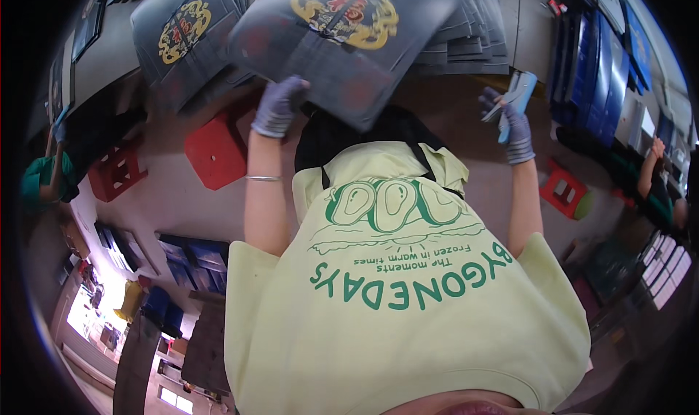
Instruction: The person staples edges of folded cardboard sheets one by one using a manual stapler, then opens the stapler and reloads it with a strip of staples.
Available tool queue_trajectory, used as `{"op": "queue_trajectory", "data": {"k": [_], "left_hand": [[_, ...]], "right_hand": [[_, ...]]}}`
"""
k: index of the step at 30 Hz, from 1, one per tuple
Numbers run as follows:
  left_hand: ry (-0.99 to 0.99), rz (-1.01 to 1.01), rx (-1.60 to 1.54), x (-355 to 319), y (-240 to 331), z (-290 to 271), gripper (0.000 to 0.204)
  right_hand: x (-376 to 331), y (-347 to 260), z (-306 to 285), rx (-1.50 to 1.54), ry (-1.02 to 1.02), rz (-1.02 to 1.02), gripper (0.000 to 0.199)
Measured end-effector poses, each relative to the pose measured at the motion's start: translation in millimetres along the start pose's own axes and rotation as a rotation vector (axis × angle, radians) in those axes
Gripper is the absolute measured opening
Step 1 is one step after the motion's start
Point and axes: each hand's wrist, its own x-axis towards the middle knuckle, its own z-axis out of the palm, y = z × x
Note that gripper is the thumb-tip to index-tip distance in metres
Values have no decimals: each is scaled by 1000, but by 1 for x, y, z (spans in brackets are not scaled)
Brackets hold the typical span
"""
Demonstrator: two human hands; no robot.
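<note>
A large dark grey printed sheet (306, 65), with a round gold and red emblem, hangs tilted over the near edge of the worktable, slightly blurred. My left hand (280, 108), in a grey-purple glove, is closed on its near left edge; the fingertips are partly hidden. To the right, apart from the sheet, my gloved right hand (517, 129) is wrapped round a light blue stapler-like hand tool (520, 91). A similar grey sheet (149, 40) with the same emblem lies to the left. Fanned grey sheets (477, 40) are piled behind on the right.
Red plastic stools (215, 153) stand on the floor at left, with another red stool (564, 189) at right. Dark blue glossy panels (593, 73) are stacked at the far right. A person in green (51, 175) works at the left, another person (655, 171) at the right.
</note>
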Motion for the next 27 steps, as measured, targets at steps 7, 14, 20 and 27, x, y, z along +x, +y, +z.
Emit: {"op": "queue_trajectory", "data": {"k": [7, 14, 20, 27], "left_hand": [[233, 62, -704, 1, 37, 36, 49], [62, -259, -44, 15, -33, 125, 31], [172, -135, -18, 20, -35, 118, 22], [192, -128, 69, 18, -23, 122, 26]], "right_hand": [[19, 29, 7, -221, -61, 211, 30], [6, 56, 116, -235, -119, 308, 37], [-19, 23, 122, -69, -379, 259, 35], [-24, 26, 132, -696, -407, 216, 40]]}}
